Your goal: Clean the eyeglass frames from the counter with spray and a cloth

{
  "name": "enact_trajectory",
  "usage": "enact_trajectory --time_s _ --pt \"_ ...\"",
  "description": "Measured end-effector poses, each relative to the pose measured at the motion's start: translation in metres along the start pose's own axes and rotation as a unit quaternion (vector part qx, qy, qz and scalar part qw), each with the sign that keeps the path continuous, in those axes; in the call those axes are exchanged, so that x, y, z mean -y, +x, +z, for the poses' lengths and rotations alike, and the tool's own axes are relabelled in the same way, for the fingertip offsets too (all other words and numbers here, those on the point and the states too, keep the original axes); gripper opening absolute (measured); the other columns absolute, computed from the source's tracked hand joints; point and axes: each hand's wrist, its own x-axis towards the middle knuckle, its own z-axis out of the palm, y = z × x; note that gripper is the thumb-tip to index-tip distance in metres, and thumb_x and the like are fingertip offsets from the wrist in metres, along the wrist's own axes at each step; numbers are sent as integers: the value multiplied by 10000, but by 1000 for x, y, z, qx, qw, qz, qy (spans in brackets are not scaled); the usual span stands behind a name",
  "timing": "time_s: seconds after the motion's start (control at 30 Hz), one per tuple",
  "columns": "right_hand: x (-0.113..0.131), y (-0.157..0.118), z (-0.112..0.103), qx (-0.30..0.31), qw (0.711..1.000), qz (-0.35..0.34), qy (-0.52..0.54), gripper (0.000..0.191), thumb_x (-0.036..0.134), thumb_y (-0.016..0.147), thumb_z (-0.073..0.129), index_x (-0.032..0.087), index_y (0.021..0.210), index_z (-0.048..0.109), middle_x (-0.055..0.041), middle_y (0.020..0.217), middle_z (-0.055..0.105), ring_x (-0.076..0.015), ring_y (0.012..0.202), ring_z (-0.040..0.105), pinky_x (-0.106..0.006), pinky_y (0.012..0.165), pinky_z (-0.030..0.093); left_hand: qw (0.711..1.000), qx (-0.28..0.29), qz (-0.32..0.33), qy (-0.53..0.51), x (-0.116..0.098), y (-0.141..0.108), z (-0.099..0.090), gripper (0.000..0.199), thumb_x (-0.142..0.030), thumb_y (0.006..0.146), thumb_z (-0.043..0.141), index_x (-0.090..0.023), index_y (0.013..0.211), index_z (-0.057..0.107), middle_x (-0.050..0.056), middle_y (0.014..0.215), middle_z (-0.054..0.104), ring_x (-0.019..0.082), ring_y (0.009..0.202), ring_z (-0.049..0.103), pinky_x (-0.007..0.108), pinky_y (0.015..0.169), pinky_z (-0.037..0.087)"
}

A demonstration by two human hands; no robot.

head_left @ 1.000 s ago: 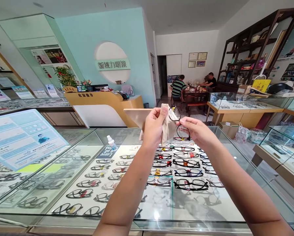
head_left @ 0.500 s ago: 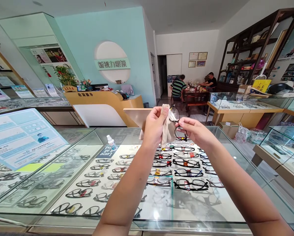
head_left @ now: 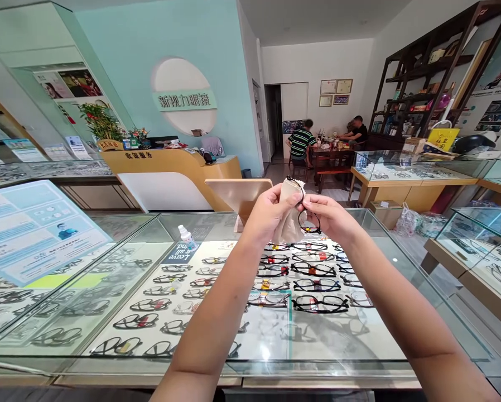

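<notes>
Above the glass display case, my right hand (head_left: 326, 213) is closed on the dark frame of a pair of eyeglasses (head_left: 309, 222), pinching it near the middle. One round lens hangs below the fingers. My left hand (head_left: 271, 209) is closed on a beige cleaning cloth (head_left: 290, 223), which is folded over the other lens and hides most of it. The thumb presses the cloth against that lens. A small white spray bottle (head_left: 186, 238) stands on the glass to the left of my hands. Rows of eyeglasses (head_left: 319, 304) lie inside the case below.
Behind my hands a tilted wooden-backed mirror or stand (head_left: 234, 192) rests on the glass case (head_left: 217, 368). A blue-and-white printed sheet (head_left: 41, 231) is at the left. Beyond are a reception counter (head_left: 170, 167) and two people seated at a table (head_left: 332, 152).
The cloth, beside the upper lens before, now wraps over it. My left hand has come closer to my right. The view has shifted slightly.
</notes>
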Motion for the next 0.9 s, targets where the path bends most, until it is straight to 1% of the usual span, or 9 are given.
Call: enact_trajectory --time_s 0.1,0.2,0.27,0.4,0.5,0.6,0.77,0.83,0.9 --pt "1 2 -3 -7 1000 2 -7 336 473 757 951 183 818 792 -31 901 697 -136 807 571 -262 760 469 1000 2 4 20 0 0 -3 441 -505 725 989 -167 895 762 10 809 721 123 706 641 231 676 539" --pt "5 2 -3 -20 1000 -1 -24 342 498 757 940 192 801 794 -30 880 704 -132 749 550 -264 709 465 999 4 10 36 -3 0 -7 444 -567 784 936 -165 909 792 27 831 733 125 702 644 231 673 538" --pt "7 0 -3 -20 999 -7 -38 344 511 761 935 197 797 799 -30 867 706 -134 734 545 -267 698 464 999 22 8 41 -5 0 -10 425 -532 783 948 -161 934 806 40 861 753 128 720 662 234 700 552" --pt "10 -2 -2 -2 999 -12 -34 343 493 743 961 190 798 810 -36 868 711 -140 786 587 -263 752 484 998 40 17 48 -6 -1 -10 403 -428 737 994 -170 976 795 59 898 786 153 757 707 259 739 582" --pt "8 -3 -1 8 1000 0 -9 341 484 761 957 180 809 809 -33 862 697 -129 758 580 -263 725 481 995 20 59 79 -5 -4 -4 381 -416 749 984 -185 957 762 44 833 772 168 741 704 267 721 578" --pt "4 -4 4 20 1000 10 3 360 508 764 958 187 835 810 -28 846 692 -124 716 567 -275 695 474 988 -9 107 115 -5 -7 5 360 -442 776 966 -190 895 737 18 778 734 146 683 659 245 666 539" --pt "4 -7 15 57 998 5 -23 379 545 801 930 187 847 815 -35 841 711 -140 727 578 -292 719 478 977 -87 149 124 -8 -10 12 452 -596 831 889 -190 749 708 -12 655 610 107 558 515 238 531 414" --pt "8 -8 13 45 999 -1 -31 368 535 808 927 186 821 809 -26 817 695 -129 706 556 -276 686 454 983 -68 127 109 -11 -10 9 484 -641 844 859 -190 744 713 1 654 623 118 555 528 249 531 424" --pt "12 -9 8 28 999 0 -35 344 504 802 938 189 798 801 -19 796 679 -121 695 545 -260 658 438 992 -8 84 95 -16 -9 3 473 -637 841 864 -183 786 743 27 704 674 138 592 582 259 568 475"
